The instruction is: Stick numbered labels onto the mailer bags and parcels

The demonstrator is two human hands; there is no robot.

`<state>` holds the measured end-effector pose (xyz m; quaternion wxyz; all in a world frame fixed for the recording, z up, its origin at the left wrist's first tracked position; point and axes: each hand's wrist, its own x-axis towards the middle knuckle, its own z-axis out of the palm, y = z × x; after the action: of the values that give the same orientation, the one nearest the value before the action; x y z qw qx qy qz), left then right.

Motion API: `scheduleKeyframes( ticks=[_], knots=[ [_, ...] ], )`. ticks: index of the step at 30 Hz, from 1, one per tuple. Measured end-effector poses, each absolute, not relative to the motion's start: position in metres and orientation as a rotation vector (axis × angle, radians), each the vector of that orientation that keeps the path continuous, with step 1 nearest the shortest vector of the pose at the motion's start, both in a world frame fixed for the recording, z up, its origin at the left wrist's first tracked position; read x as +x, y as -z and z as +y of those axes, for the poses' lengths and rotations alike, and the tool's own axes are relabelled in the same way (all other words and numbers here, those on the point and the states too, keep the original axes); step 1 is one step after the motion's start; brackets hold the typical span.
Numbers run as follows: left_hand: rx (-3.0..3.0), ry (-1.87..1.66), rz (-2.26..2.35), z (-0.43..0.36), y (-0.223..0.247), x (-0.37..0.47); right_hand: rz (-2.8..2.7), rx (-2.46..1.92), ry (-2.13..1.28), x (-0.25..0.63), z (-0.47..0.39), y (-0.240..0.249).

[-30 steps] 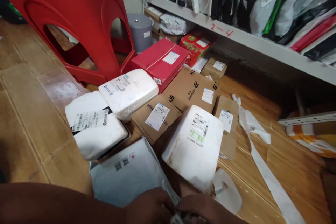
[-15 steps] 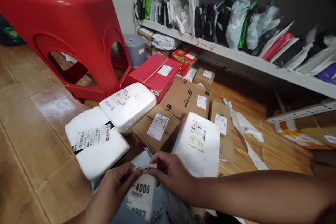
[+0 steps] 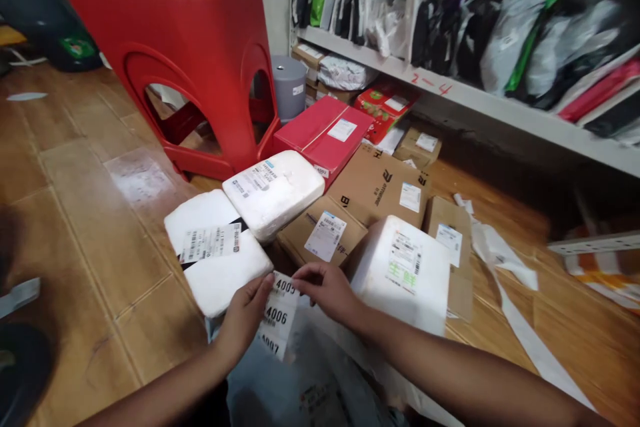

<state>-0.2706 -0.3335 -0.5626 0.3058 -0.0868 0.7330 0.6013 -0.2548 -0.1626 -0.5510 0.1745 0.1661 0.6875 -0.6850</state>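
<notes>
Pinching label strip (image 3: 279, 315): both hands (image 3: 246, 312) | wood-look floor (image 3: 75, 213) under parcels (image 3: 276, 190) | red stool (image 3: 200, 27), loaded shelf (image 3: 380, 61)

The stool (image 3: 200, 20) at far left is smooth red plastic with a glossy sheen. Beneath it, the floor (image 3: 65, 173) looks like wood planks, lightly shiny, with a dull whitish patch left of centre. The two white blocks (image 3: 273, 190) near the middle and the white box (image 3: 410, 267) to their right look like foam, mostly matt; the middle block has a shinier, film-like skin. Brown boxes (image 3: 375, 183) behind are matt cardboard carrying smooth paper labels (image 3: 326, 236). The strip of labels (image 3: 280, 310) between the hands is thin, smooth paper. At far right, wrinkled plastic bags (image 3: 515, 33) line a smooth, painted shelf (image 3: 465, 90).
</notes>
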Motion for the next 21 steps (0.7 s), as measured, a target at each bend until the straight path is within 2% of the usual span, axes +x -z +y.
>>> scheduleKeyframes(
  ticks=[7,13,15,21],
  knots=[
    [-0.225,-1.731,1.655,-0.335,0.561,-0.272,1.936,0.399,1.96,-0.267,-0.154,0.546],
    [-0.194,-1.434,1.985,-0.336,0.57,-0.269,1.834,0.471,1.903,-0.255,-0.17,0.575],
    [-0.249,-1.409,1.963,-0.337,0.573,-0.264,1.884,0.48,1.856,-0.253,-0.178,0.586],
    [-0.178,-1.331,1.96,-0.344,0.573,-0.249,2.612,0.454,1.106,-0.264,-0.186,0.598]
  ],
)
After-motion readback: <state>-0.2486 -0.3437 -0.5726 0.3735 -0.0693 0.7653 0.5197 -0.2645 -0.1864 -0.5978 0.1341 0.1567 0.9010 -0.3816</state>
